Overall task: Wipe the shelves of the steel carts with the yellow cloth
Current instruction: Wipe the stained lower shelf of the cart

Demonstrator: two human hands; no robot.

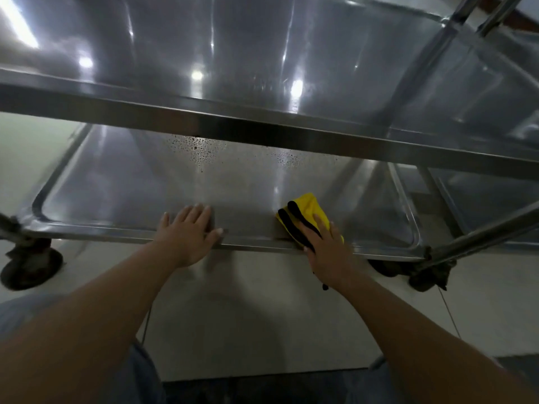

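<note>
While seen from above through the steel cart [262, 123]: upper shelf [233, 48] gleaming with light reflections, lower shelf [180, 182] beneath it, beaded with water droplets [201, 150] toward the back. Pale floor [248, 310] below, dark caster [29, 266] at the left corner. Left hand [186, 234] spread flat, fingers straight, resting on the lower shelf's front rim. Right hand [323, 246] laid flat over the yellow cloth [309, 211], pressing it onto the lower shelf just inside the front rim, right of centre. Black trim on the cloth by the fingers.
</note>
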